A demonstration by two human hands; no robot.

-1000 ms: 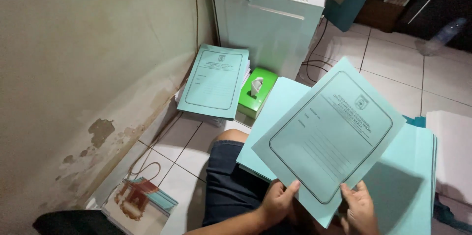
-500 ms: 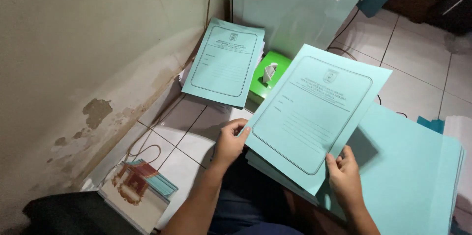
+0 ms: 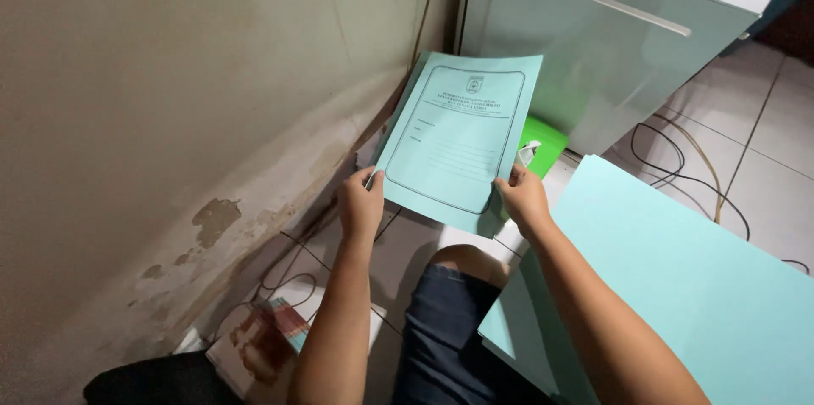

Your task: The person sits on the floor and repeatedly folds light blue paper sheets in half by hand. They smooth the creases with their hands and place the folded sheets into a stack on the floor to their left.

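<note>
Pale teal card is what the person now holds out over the floor: a thin, rectangular teal paper folder with a printed black frame on its cover (image 3: 458,138), pinched at its two lower corners. The left hand (image 3: 362,204) grips the lower left corner, thumb on top, and the right hand (image 3: 523,197) grips the lower right edge the same way; both are closed on the folder.

From the head camera, the change is plain. A moment ago the folder was held low over the lap, beside the large stack; now both arms are stretched forward and it hangs near the stained beige wall (image 3: 170,117), above the spot where a like folder lay on the tiles. By my reading, the sheet is being carried from one stack toward the other.

That floor stack is now hidden behind the raised folder, so I cannot tell whether the two touch. The bright green box (image 3: 543,138) shows only as a corner with a white scrap at it. The big plain teal stack of sheets (image 3: 678,278) is cut off at the right edge, the pale cabinet (image 3: 593,49) at the top. A reddish booklet (image 3: 267,341) by the dark shorts (image 3: 449,337) is too dim to read.
</note>
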